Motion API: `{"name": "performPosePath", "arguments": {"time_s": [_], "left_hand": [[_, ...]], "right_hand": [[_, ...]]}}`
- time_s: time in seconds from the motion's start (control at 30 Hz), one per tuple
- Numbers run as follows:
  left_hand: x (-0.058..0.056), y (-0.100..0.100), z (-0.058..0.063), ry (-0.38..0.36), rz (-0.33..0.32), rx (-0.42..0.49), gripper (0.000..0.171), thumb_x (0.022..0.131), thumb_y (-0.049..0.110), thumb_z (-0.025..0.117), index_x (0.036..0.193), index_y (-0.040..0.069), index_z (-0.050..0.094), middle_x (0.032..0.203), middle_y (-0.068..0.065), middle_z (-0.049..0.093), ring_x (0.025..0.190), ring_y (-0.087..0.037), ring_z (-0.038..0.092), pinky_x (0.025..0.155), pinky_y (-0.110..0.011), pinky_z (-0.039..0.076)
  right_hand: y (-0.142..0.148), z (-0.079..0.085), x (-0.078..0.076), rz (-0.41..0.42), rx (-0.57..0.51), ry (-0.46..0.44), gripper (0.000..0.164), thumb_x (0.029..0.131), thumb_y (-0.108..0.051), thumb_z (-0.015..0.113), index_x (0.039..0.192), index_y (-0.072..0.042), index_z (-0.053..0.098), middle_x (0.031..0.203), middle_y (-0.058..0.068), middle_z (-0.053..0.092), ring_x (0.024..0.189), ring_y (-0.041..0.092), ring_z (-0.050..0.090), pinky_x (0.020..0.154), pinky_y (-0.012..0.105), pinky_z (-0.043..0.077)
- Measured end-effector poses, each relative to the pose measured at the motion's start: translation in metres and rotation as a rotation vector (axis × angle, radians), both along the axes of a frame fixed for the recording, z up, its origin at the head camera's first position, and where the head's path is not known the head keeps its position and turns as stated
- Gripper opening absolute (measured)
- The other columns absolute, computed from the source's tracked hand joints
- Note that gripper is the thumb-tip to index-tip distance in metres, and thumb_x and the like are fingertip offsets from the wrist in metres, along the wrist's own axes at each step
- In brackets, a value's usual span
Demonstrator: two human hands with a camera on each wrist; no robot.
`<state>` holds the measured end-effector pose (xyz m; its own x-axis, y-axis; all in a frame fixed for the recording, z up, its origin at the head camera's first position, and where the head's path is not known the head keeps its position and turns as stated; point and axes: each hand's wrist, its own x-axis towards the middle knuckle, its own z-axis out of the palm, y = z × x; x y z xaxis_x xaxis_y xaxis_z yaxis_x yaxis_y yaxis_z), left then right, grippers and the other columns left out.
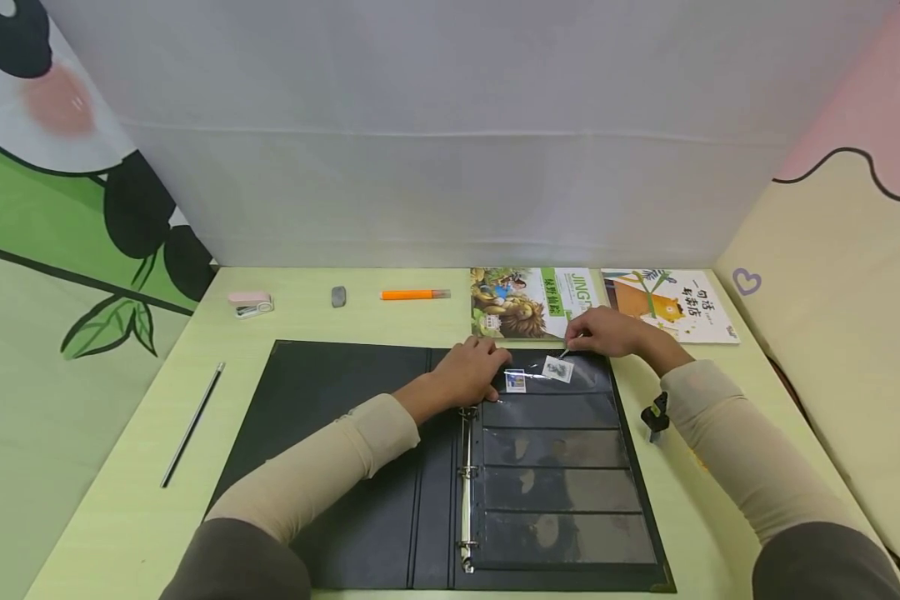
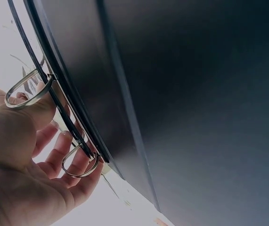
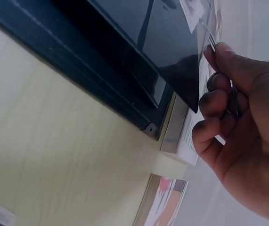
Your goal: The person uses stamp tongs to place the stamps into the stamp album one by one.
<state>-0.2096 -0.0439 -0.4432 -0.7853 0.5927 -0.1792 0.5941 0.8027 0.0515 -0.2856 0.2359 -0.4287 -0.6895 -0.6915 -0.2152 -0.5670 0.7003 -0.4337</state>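
Observation:
A black ring-binder stamp album lies open, with a clear-pocketed page on its right side. My left hand grips the page's upper inner edge beside the metal rings. My right hand pinches metal tweezers over the top pocket. At the tweezers' tips is a small pale stamp, tilted and overlapping the top pocket. A blue-and-white stamp sits left of it in that row. In the right wrist view the page's outer corner stands raised off the cover.
Two picture books, one with a lion and one orange and white, lie behind the album. Left of them are an orange pen-like tool, a grey eraser and a pink stapler. A pencil lies left of the album.

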Motion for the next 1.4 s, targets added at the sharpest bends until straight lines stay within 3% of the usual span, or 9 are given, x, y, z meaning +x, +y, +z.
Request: {"name": "performPosePath", "arguments": {"time_s": [0.23,0.43,0.77,1.0,1.23,1.4], "left_hand": [[0.000,0.000,0.001,0.001,0.006,0.001,0.059,0.086,0.043,0.067,0.138,0.024,0.046,0.131,-0.005,0.051,0.118,-0.024,0.049,0.094,-0.040,0.046],[0.000,0.000,0.001,0.000,0.005,0.004,0.059,0.087,0.043,0.067,0.139,0.024,0.046,0.132,-0.006,0.051,0.119,-0.024,0.049,0.096,-0.041,0.046],[-0.002,0.000,-0.003,0.010,0.005,-0.009,0.060,0.087,0.045,0.066,0.139,0.024,0.046,0.132,-0.005,0.051,0.120,-0.025,0.049,0.097,-0.041,0.046],[-0.002,0.000,-0.005,0.011,0.004,-0.009,0.060,0.087,0.045,0.066,0.139,0.025,0.045,0.132,-0.005,0.050,0.120,-0.025,0.049,0.097,-0.041,0.045],[0.000,-0.002,-0.002,0.010,-0.002,-0.020,0.060,0.088,0.046,0.065,0.140,0.024,0.044,0.133,-0.006,0.049,0.122,-0.025,0.048,0.097,-0.041,0.046],[0.000,-0.002,0.001,0.000,-0.009,-0.025,0.063,0.088,0.046,0.063,0.143,0.022,0.043,0.135,-0.006,0.048,0.124,-0.025,0.046,0.097,-0.041,0.046]], "right_hand": [[-0.008,0.003,0.002,0.070,0.041,-0.035,0.014,0.096,-0.018,0.056,0.087,-0.015,0.067,0.074,-0.005,0.058,0.063,0.009,0.045,0.067,0.030,0.039],[-0.011,0.002,0.003,0.080,0.065,-0.078,0.014,0.096,-0.017,0.057,0.085,-0.015,0.066,0.073,-0.006,0.056,0.063,0.009,0.043,0.067,0.029,0.037],[-0.015,-0.006,-0.002,0.116,0.062,-0.054,0.016,0.095,-0.017,0.058,0.081,-0.018,0.066,0.071,-0.009,0.055,0.064,0.007,0.044,0.068,0.027,0.037],[-0.017,-0.007,-0.003,0.097,0.093,-0.077,0.016,0.095,-0.016,0.059,0.081,-0.018,0.067,0.071,-0.008,0.056,0.064,0.009,0.044,0.068,0.029,0.037],[-0.019,0.000,0.000,0.079,0.102,-0.166,0.016,0.096,-0.016,0.056,0.087,-0.014,0.068,0.075,-0.002,0.058,0.064,0.009,0.046,0.067,0.028,0.039],[-0.007,0.008,0.000,0.012,0.086,-0.107,0.015,0.098,-0.017,0.054,0.092,-0.014,0.068,0.076,0.000,0.058,0.065,0.012,0.044,0.067,0.031,0.038]]}}
